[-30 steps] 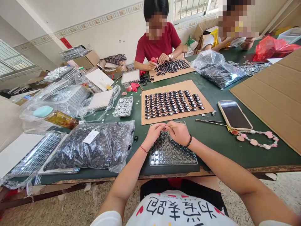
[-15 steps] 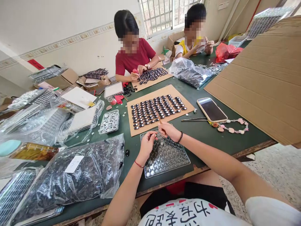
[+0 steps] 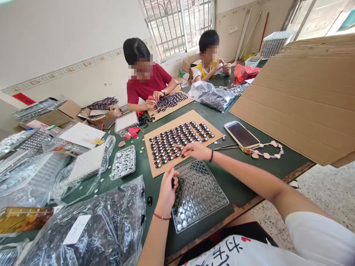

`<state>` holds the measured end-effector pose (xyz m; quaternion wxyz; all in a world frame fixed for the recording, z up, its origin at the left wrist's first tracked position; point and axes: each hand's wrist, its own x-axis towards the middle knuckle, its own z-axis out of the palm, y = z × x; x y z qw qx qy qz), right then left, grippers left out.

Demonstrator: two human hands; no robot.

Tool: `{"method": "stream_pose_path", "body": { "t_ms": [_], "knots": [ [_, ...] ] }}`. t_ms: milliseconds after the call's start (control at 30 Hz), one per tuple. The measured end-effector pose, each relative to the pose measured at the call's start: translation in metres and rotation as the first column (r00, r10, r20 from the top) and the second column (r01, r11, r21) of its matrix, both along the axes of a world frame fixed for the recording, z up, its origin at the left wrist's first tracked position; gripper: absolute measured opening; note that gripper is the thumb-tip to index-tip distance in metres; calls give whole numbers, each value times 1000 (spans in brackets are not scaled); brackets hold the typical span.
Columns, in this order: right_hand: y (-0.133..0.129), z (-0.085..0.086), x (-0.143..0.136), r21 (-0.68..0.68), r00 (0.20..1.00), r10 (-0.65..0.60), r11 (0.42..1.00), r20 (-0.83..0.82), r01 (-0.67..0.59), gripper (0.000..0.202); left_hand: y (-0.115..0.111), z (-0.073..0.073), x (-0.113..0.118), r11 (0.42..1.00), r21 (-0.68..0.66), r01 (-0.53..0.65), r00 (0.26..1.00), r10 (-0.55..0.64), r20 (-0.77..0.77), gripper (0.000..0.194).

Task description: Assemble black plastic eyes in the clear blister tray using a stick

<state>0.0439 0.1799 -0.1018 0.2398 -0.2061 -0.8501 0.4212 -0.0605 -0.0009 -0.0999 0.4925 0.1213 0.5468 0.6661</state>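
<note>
My left hand (image 3: 167,189) rests at the left rim of a clear plastic tray (image 3: 205,197) of round cells, fingers pinched on what looks like a small dark piece. Just beyond the tray, my right hand (image 3: 196,150) reaches left over a cardboard sheet (image 3: 213,130) covered with rows of black oval pieces (image 3: 177,140). Its fingers are closed on a thin stick, with the tip close to the nearest row. A black band sits on the right wrist and a red string on the left.
Beside my right hand lie a phone (image 3: 241,134), a bead chain (image 3: 266,152) and tweezers (image 3: 227,147). A big cardboard slab (image 3: 302,99) fills the right. A box of silvery pieces (image 3: 124,162) and bags of black pieces (image 3: 91,225) sit left. Two people work across the table.
My hands have parted: the right went forward onto the cardboard sheet, the left dropped to the tray's left rim. The view has turned right and upward.
</note>
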Motion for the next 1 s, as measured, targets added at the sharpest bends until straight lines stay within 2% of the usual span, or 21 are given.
{"method": "stream_pose_path", "body": {
  "t_ms": [33, 133, 200, 267, 367, 467, 567, 667, 767, 833, 867, 933, 1000],
  "knots": [
    [25, 4, -1, 77, 992, -126, 989, 27, 124, 10, -1, 2, -6, 998, -3, -55, 992, 55, 112, 20],
    [105, 12, 1, 125, 937, -349, 931, 28, 343, 13, -3, 8, -27, 977, -70, -203, 907, 215, 362, 25],
    [151, 9, 4, 133, 891, -451, 888, 56, 441, 12, -4, 9, -39, 955, -109, -277, 865, 297, 404, 34],
    [184, 1, 6, 129, 856, -507, 860, 98, 494, 11, -5, 10, -48, 939, -116, -322, 851, 341, 400, 39],
    [207, -18, 6, 120, 822, -540, 842, 180, 526, 9, -6, 11, -55, 933, -86, -348, 855, 354, 379, 40],
    [211, -32, 7, 116, 808, -532, 846, 252, 521, 6, -8, 12, -56, 937, -54, -346, 864, 341, 370, 36],
    [211, -37, 11, 123, 800, -523, 851, 295, 510, 7, -9, 12, -53, 948, -29, -317, 879, 305, 366, 34],
    [207, -36, 13, 151, 779, -547, 836, 307, 528, 14, -7, 7, -51, 949, -14, -316, 884, 300, 359, 35],
    [181, -28, 9, 133, 789, -607, 793, 91, 595, 26, -5, 0, -54, 925, 20, -378, 866, 346, 360, 29],
    [141, -18, 5, 37, 811, -571, 814, -125, 579, 37, -3, -3, -56, 907, 42, -419, 855, 379, 355, 25],
    [115, -12, 3, -11, 837, -518, 851, -178, 525, 44, -3, -4, -56, 901, 51, -430, 853, 387, 349, 24],
    [54, -1, 0, -67, 916, -357, 934, -184, 351, 54, -2, -5, -56, 899, 72, -432, 858, 385, 341, 21],
    [-8, 8, 0, -46, 969, -201, 980, -145, 196, 58, -1, -5, -55, 901, 98, -424, 864, 370, 341, 18]
  ]
}}
